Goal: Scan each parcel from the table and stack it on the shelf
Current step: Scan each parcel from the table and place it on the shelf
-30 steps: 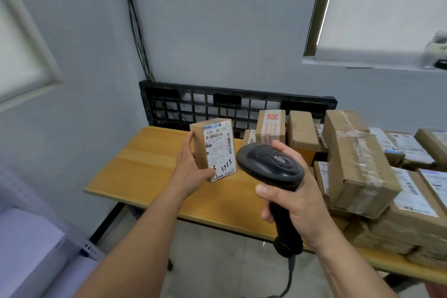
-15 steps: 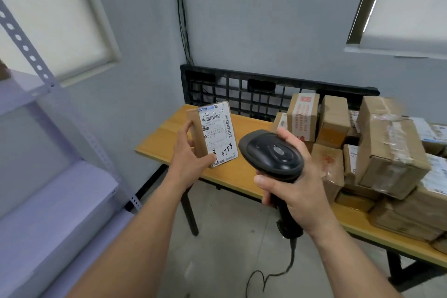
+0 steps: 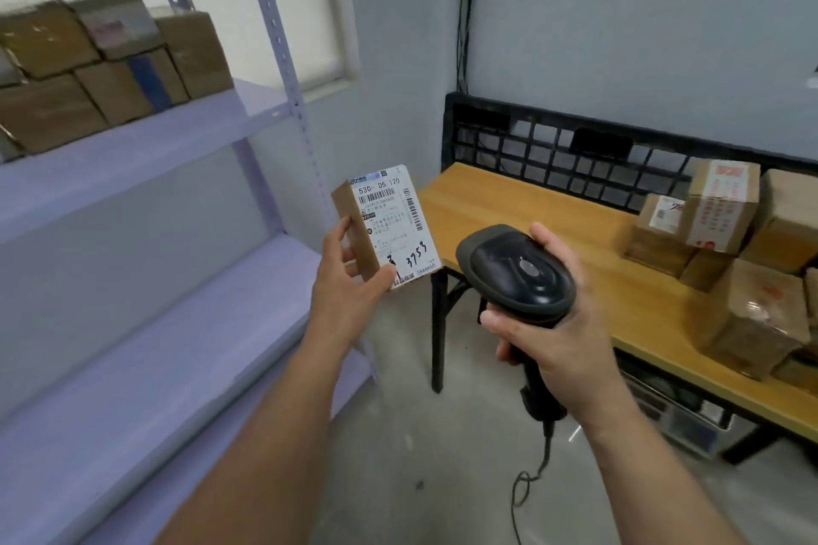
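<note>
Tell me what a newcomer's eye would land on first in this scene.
First, the small parcel at centre frame, gripped by the left hand, with its white label and handwritten number facing the camera. Just right of it, the right hand holds a black scanner, its cable trailing down. Then the brown boxes: a stack on the purple shelf at upper left, and a pile on the wooden table at right.

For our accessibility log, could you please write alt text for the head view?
A person's left hand holds a small labelled parcel while the right hand grips a black barcode scanner beside it. Stacked boxes sit on a shelf at left; more parcels lie on a table at right.
</note>
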A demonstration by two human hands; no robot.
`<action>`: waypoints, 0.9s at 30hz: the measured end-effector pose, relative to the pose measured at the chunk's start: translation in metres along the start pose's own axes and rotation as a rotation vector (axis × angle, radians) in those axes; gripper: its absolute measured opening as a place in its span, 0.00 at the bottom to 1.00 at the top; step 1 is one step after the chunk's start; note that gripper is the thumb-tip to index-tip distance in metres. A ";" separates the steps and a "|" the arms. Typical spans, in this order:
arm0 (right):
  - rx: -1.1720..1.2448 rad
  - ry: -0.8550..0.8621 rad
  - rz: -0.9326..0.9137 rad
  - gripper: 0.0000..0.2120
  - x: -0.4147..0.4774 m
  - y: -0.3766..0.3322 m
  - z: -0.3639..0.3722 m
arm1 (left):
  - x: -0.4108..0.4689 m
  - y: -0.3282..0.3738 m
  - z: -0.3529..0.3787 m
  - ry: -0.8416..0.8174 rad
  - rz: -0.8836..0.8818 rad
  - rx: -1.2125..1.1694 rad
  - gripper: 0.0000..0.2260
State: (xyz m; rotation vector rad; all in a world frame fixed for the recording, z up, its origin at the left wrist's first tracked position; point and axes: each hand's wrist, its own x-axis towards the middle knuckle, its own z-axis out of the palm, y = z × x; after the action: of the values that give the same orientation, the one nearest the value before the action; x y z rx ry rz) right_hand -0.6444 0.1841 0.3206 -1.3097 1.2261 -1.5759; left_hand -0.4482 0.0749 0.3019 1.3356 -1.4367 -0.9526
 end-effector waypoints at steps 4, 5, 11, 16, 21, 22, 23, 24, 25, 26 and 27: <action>0.031 -0.024 0.015 0.44 -0.011 0.003 0.055 | -0.011 -0.015 -0.053 0.028 -0.011 -0.004 0.31; 0.035 -0.027 0.024 0.44 -0.014 0.003 0.067 | -0.012 -0.018 -0.065 0.036 -0.013 0.005 0.31; 0.045 -0.097 0.059 0.43 -0.025 -0.001 0.119 | -0.023 -0.028 -0.121 0.113 -0.025 0.007 0.30; 0.072 -0.236 0.045 0.42 -0.020 -0.008 0.148 | -0.039 -0.024 -0.163 0.276 -0.020 0.023 0.30; 0.153 -0.358 0.025 0.41 -0.018 -0.011 0.174 | -0.062 -0.007 -0.205 0.406 -0.003 0.116 0.31; 0.166 -0.380 0.016 0.41 -0.018 -0.013 0.182 | -0.066 -0.003 -0.216 0.434 0.010 0.146 0.31; 0.174 -0.399 0.008 0.41 -0.019 -0.015 0.189 | -0.070 0.002 -0.227 0.457 0.022 0.174 0.31; 0.184 -0.416 0.003 0.41 -0.020 -0.017 0.197 | -0.074 0.006 -0.238 0.482 0.032 0.196 0.31; 0.191 -0.437 0.001 0.41 -0.021 -0.019 0.205 | -0.080 0.010 -0.250 0.510 0.041 0.212 0.30; 0.192 -0.463 0.001 0.41 -0.023 -0.021 0.212 | -0.085 0.014 -0.262 0.540 0.050 0.222 0.30; 0.190 -0.491 -0.001 0.41 -0.026 -0.023 0.220 | -0.090 0.016 -0.274 0.570 0.059 0.231 0.31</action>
State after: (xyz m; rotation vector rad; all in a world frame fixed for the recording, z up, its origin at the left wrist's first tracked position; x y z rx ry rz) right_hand -0.4233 0.1681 0.3412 -1.4564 0.7531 -1.2320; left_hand -0.1909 0.1797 0.3815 1.5638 -1.1507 -0.3235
